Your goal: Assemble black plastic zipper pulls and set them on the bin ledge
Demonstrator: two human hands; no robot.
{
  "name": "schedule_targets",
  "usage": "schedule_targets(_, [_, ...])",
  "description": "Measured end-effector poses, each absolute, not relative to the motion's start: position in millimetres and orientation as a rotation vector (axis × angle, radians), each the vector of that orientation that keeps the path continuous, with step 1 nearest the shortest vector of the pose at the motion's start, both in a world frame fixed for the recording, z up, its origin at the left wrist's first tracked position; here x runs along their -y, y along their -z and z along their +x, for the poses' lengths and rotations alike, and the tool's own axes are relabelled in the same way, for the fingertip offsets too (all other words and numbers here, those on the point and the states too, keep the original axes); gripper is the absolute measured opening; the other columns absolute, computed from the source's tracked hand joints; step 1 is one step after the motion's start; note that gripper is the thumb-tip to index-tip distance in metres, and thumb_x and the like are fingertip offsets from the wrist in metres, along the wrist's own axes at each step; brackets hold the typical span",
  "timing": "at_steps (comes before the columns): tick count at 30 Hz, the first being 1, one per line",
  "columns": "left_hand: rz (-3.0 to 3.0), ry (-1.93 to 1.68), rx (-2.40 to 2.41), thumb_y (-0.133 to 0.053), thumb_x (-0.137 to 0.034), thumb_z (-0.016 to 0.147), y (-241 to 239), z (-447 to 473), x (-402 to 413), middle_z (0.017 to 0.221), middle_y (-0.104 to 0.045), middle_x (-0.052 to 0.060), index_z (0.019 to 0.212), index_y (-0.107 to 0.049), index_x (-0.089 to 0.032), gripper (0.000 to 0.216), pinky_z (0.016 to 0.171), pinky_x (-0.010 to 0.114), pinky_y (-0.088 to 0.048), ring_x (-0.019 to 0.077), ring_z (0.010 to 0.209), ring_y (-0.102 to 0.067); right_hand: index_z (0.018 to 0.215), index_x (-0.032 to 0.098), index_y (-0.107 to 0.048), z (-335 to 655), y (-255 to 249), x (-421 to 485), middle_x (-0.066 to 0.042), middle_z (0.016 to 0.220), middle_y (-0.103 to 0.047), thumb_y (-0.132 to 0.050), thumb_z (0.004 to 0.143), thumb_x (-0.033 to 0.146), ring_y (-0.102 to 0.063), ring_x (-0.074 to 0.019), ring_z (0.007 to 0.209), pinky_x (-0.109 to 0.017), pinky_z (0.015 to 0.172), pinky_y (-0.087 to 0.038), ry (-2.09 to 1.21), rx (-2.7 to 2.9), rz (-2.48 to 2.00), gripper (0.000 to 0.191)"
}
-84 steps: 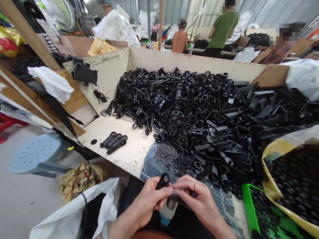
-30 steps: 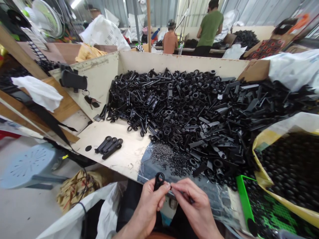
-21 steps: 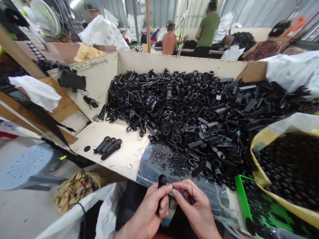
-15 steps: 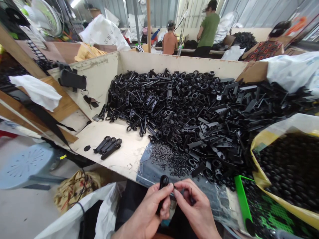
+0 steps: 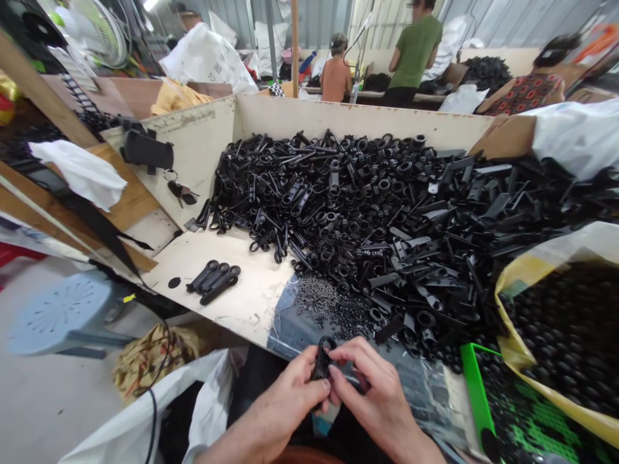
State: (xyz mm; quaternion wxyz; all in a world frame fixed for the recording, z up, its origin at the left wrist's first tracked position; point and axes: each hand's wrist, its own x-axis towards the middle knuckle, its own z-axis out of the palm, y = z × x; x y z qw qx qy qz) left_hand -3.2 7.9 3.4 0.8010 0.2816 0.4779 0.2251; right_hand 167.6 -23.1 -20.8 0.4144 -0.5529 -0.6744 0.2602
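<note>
Part [image 5: 321, 368] in left fingers [image 5: 313, 391], right fingers [image 5: 356, 352] alongside.

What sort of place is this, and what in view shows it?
Probably a workshop or factory: a big heap of black parts on a bench, a bag full of dark round pieces, and people near more heaps behind.

Tabletop [image 5: 261, 280], front left: bare wood between the four black levers [image 5: 220, 289] and the pellets [image 5: 316, 298] — a hand could pass low here
Left edge: side panel [image 5: 206, 138] stands up, keys [image 5: 182, 192] hanging on it
Toward the back edge: heap of black parts [image 5: 348, 200] fills the way
Front edge, middle: left hand [image 5: 294, 390] and right hand [image 5: 374, 390] meet here
Front right: green tray [image 5: 476, 386] and bag [image 5: 570, 246] — sideways path blocked
</note>
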Motion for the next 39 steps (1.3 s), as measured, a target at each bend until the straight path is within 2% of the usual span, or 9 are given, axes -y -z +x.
schedule_targets(5, [0.698, -0.485, -1.011, -0.073, -0.025, 0.071, 0.0, -4.0, -9.8, 0.084, -0.062, 0.0, 0.121, -0.061, -0.014, 0.053, 0.075, 0.029, -0.04, 0.0137, 0.073, -0.05, 0.097, 0.023, -0.07, 167.0, 19.9, 22.0, -0.004, 0.088, -0.069, -0.061, 0.094, 0.02, -0.056, -0.0133, 0.058, -0.024, 0.05, -0.042, -0.753, 1.613, -1.435, 0.01])
schedule_targets(8, [0.734, -0.465, -1.022, -0.07, -0.021, 0.073, -0.7, -3.6, -12.2, 0.089, -0.062, 0.001, 0.126, -0.058, -0.015, 0.054, 0.075, 0.029, -0.04, 0.0132, 0.073, -0.051, 0.092, 0.023, -0.07, 164.7, 17.5, 23.5, 0.0, 0.075, -0.066, -0.061, 0.096, 0.023, -0.052, -0.0122, 0.052, -0.024, 0.049, -0.04, -0.817, 1.554, -1.442, 0.01])
schedule_targets(10, [0.802, -0.464, -0.967, -0.066, -0.02, 0.075, -3.2, -2.6, -14.0, 0.087, -0.06, 0.0, 0.116, -0.062, -0.014, 0.041, 0.072, 0.028, -0.04, 0.0128, 0.071, -0.05, 0.089, 0.023, -0.07, 162.7, 17.2, 25.7, 0.002, 0.069, -0.064, -0.059, 0.099, 0.022, -0.055, -0.0125, 0.054, -0.024, 0.052, -0.04, -0.833, 1.546, -1.415, 0.015])
schedule_targets(13, [0.911, -0.47, -0.897, -0.06, -0.022, 0.08, -6.1, -1.3, -16.2, 0.08, -0.058, -0.001, 0.103, -0.063, -0.014, 0.024, 0.068, 0.027, -0.039, 0.0124, 0.069, -0.048, 0.086, 0.022, -0.069, 160.2, 20.4, 29.9, 0.001, 0.071, -0.064, -0.056, 0.101, 0.021, -0.059, -0.0131, 0.06, -0.023, 0.055, -0.041, -0.807, 1.558, -1.375, 0.02])
schedule_targets(19, [1.203, -0.408, -0.957, -0.056, -0.03, 0.092, 8.2, -6.9, -16.3, 0.072, -0.056, -0.005, 0.093, -0.06, -0.017, 0.013, 0.065, 0.024, -0.038, 0.0117, 0.065, -0.047, 0.094, 0.023, -0.072, 161.5, 26.7, 36.3, -0.001, 0.084, -0.069, -0.057, 0.1, 0.023, -0.062, -0.0133, 0.063, -0.022, 0.057, -0.044, -0.783, 1.585, -1.436, 0.016])
schedule_targets(28, [1.407, -0.383, -0.995, -0.048, -0.032, 0.098, 28.5, -15.0, -18.6, 0.064, -0.056, -0.006, 0.087, -0.058, -0.02, 0.02, 0.068, 0.024, -0.038, 0.0141, 0.066, -0.052, 0.111, 0.025, -0.073, 172.1, 17.6, 34.0, -0.002, 0.084, -0.068, -0.047, 0.1, 0.022, -0.065, -0.0133, 0.063, -0.021, 0.057, -0.048, -0.817, 1.889, -1.522, 0.028])
schedule_targets(34, [1.352, -0.342, -0.992, -0.046, -0.038, 0.099, 30.6, -17.9, -20.2, 0.063, -0.054, -0.006, 0.088, -0.057, -0.02, 0.024, 0.058, 0.024, -0.033, 0.012, 0.057, -0.042, 0.12, 0.026, -0.059, 183.6, 11.4, 45.0, 0.001, 0.085, -0.068, -0.046, 0.103, 0.031, -0.069, -0.0152, 0.072, -0.024, 0.068, -0.054, -0.832, 1.827, -1.64, 0.021])
schedule_targets(36, [1.332, -0.322, -1.002, -0.046, -0.039, 0.099, 29.6, -18.1, -20.7, 0.063, -0.054, -0.006, 0.088, -0.057, -0.02, 0.025, 0.054, 0.024, -0.03, 0.0114, 0.055, -0.038, 0.117, 0.026, -0.058, 184.2, 12.3, 50.0, 0.0, 0.088, -0.068, -0.042, 0.103, 0.025, -0.07, -0.0162, 0.075, -0.025, 0.071, -0.055, -0.796, 1.883, -1.638, 0.021])
schedule_targets(39, [1.316, -0.307, -1.018, -0.047, -0.041, 0.099, 29.1, -18.1, -20.6, 0.062, -0.053, -0.006, 0.09, -0.058, -0.019, 0.026, 0.052, 0.024, -0.027, 0.0114, 0.054, -0.038, 0.121, 0.026, -0.06, 180.3, 18.4, 53.6, -0.003, 0.092, -0.067, -0.035, 0.099, 0.011, -0.071, -0.0166, 0.075, -0.024, 0.066, -0.056, -0.688, 2.022, -1.556, 0.037])
